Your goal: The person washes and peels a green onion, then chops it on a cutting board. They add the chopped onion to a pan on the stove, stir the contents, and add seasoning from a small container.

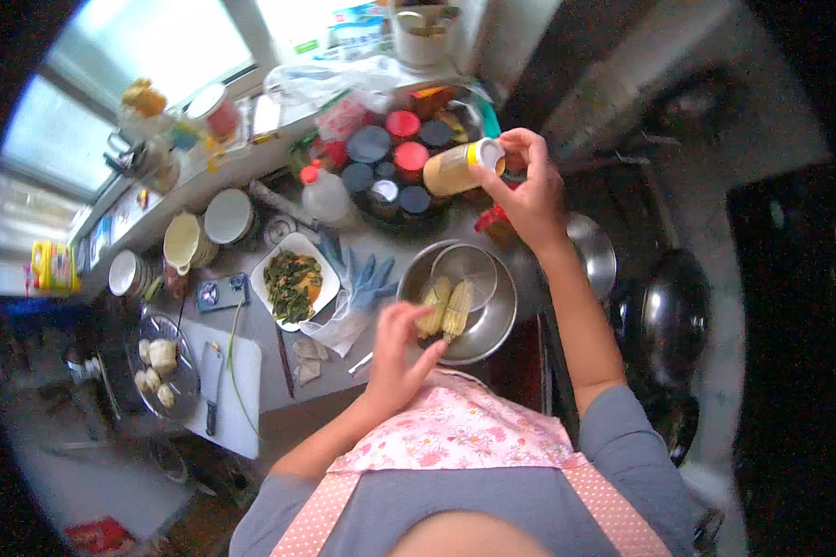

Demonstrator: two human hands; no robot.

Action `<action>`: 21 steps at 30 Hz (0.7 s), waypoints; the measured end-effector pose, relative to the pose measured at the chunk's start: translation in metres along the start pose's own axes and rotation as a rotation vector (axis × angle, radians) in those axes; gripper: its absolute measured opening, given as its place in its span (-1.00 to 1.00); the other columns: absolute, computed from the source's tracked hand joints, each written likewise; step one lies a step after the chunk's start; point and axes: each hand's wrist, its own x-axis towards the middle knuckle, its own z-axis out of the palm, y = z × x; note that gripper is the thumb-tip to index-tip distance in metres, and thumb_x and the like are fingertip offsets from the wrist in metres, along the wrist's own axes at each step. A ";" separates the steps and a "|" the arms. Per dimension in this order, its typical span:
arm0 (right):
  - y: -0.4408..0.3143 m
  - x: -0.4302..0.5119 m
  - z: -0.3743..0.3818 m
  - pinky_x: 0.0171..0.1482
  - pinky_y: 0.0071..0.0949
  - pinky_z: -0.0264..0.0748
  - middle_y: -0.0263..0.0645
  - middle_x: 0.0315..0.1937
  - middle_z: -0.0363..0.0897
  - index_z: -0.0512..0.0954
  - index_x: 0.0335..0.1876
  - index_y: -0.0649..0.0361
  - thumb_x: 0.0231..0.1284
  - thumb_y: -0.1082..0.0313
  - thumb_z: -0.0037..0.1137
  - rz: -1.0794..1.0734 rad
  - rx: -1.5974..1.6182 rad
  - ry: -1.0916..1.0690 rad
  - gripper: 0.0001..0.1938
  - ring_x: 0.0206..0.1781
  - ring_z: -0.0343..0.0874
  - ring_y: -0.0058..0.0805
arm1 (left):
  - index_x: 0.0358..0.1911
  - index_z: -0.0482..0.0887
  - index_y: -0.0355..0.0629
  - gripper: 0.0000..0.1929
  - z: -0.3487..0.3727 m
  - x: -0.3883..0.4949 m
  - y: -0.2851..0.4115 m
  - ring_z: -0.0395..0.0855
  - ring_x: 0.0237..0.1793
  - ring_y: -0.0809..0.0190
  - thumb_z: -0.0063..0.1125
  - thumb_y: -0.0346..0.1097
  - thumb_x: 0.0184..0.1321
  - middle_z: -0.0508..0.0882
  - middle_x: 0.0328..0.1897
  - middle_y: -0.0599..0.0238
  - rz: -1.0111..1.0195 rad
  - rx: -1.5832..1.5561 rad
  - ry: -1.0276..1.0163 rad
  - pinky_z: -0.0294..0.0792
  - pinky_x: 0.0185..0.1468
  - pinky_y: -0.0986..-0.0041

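Note:
My right hand [529, 184] grips a clear jar [449, 173] near its white cap. Tan contents show through the jar, which tilts sideways over the group of lidded jars [384, 167]. At the near rim of a stainless steel bowl [496, 334] is my left hand [400, 355], its fingers apart and nothing seen in them. Two pale corn cobs [458, 306] lie side by side in the bowl. A clear round dish or lid [467, 268] overlaps their far ends; I cannot tell which it is.
Left of the bowl lie blue gloves [369, 282] and a white square dish of cooked greens [292, 285]. Farther left, a cleaver [211, 376] rests on a white cutting board [244, 390], beside a plate with pale peeled pieces [161, 356]. A black wok [672, 320] stands right.

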 end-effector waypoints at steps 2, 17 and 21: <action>-0.020 -0.035 -0.032 0.02 -0.47 0.53 -0.24 -0.05 0.61 0.37 0.15 0.17 0.10 0.27 0.43 0.101 0.208 -0.013 -0.45 -0.04 0.60 -0.51 | 0.29 0.40 -0.11 -0.33 0.014 0.023 -0.002 0.37 0.24 0.08 0.43 -0.32 0.07 0.30 0.28 0.10 0.062 -0.154 0.015 0.43 0.12 0.33; 0.025 -0.204 -0.227 0.21 -0.40 0.43 -0.23 0.05 0.54 0.32 0.19 0.17 0.07 0.15 0.49 0.528 0.803 0.374 -0.34 0.13 0.55 -0.40 | 0.46 0.13 -0.16 -0.18 0.234 0.049 0.117 0.27 0.41 0.16 0.35 -0.41 0.16 0.24 0.46 0.19 0.004 -0.611 -0.369 0.20 0.43 0.31; 0.058 -0.292 -0.314 0.25 -0.33 0.43 -0.19 0.06 0.54 0.31 0.22 0.21 0.09 0.16 0.48 0.664 0.758 0.575 -0.33 0.16 0.52 -0.36 | 0.46 0.14 -0.10 -0.21 0.379 0.018 0.168 0.31 0.39 0.14 0.30 -0.50 0.18 0.30 0.45 0.18 0.080 -0.667 -0.512 0.14 0.47 0.29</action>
